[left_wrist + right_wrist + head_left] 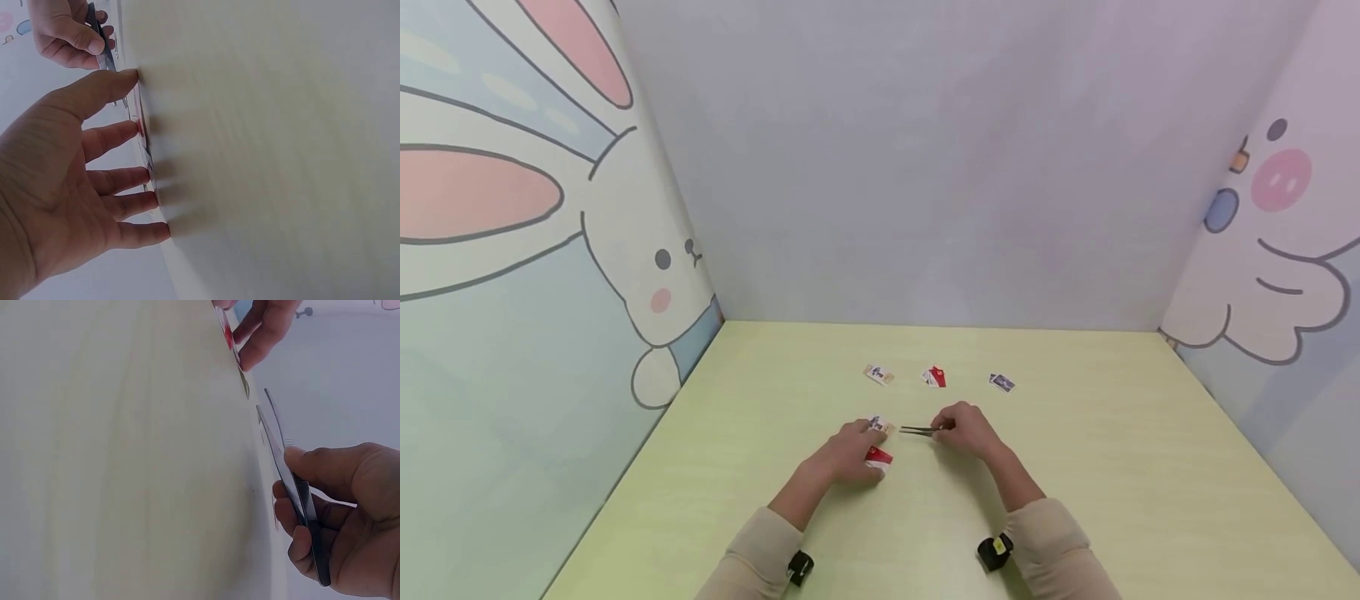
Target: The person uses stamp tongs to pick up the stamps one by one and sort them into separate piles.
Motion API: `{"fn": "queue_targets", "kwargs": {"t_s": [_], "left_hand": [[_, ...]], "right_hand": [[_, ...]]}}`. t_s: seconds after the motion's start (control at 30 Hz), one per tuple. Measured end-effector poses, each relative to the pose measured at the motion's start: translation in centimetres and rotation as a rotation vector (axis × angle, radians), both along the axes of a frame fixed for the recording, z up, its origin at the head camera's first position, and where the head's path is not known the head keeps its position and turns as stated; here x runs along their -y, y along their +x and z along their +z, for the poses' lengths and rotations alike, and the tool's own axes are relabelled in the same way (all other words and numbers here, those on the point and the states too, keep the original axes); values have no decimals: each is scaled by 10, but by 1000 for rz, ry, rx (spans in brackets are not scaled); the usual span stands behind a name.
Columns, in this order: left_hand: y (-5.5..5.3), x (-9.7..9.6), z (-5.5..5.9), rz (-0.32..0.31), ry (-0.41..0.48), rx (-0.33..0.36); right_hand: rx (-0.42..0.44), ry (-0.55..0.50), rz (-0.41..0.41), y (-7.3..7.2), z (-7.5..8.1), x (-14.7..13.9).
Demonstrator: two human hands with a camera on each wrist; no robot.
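Note:
My left hand (850, 454) rests its spread, fairly straight fingertips on the tabletop and on the edges of two small flat cards. One is a red-and-white card (878, 457) between thumb and fingers; just beyond it lies a cream card with a dark picture (882, 426), partly covered by the fingers. To the right, my right hand (966, 429) grips a pair of metal tweezers (304, 500) between thumb and fingers. The tweezers' tips stand apart, with nothing between them, and point left toward the cream card.
Farther back on the pale wooden table (1075, 458) lie a cream picture card (878, 374), some overlapping red-and-white cards (935, 377) and dark picture cards (1002, 382). A grey back wall (895, 167) and side panels with cartoon animals enclose the table.

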State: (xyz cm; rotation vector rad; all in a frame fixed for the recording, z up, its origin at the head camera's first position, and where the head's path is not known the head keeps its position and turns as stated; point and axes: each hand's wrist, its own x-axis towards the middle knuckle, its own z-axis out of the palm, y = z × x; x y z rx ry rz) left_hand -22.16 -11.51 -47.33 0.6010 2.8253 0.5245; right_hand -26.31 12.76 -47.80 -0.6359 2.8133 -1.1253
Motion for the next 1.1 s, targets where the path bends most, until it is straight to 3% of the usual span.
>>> {"fn": "queue_targets", "kwargs": {"t_s": [0.17, 0.47, 0.93, 1.1], "left_hand": [[1, 1, 0, -7, -15, -21], [1, 0, 1, -7, -42, -45], [1, -1, 2, -9, -48, -57], [1, -1, 1, -5, -46, -42]], "right_hand": [[15, 33, -78, 2, 1, 10], [111, 48, -131, 3, 8, 22], [130, 66, -126, 7, 14, 25], [135, 60, -127, 5, 10, 30]]}}
